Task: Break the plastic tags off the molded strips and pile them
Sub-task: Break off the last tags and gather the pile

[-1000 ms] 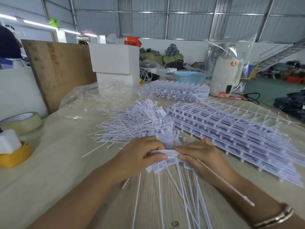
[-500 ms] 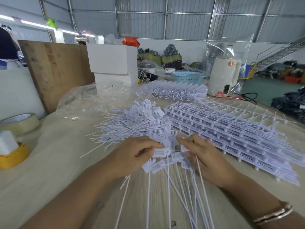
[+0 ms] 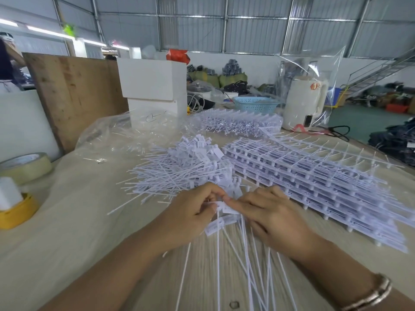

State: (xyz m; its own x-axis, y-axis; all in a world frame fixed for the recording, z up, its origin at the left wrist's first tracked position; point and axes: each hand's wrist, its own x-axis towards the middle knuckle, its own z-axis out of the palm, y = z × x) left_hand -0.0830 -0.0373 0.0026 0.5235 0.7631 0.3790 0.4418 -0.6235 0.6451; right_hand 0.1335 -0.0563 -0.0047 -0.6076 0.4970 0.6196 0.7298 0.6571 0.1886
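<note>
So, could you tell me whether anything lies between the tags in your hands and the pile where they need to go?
Nothing visible does. The left hand and right hand pinch the tags right at the near edge of the loose pile, with no object between. The stacked strips sit off to the right.

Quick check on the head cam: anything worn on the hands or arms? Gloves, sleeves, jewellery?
No gloves. The left hand and right hand are bare, and both forearms are bare as far as the frame shows, with no sleeves in view. The right wrist carries a metallic bangle, banded gold and silver tones. No rings visible.
</note>
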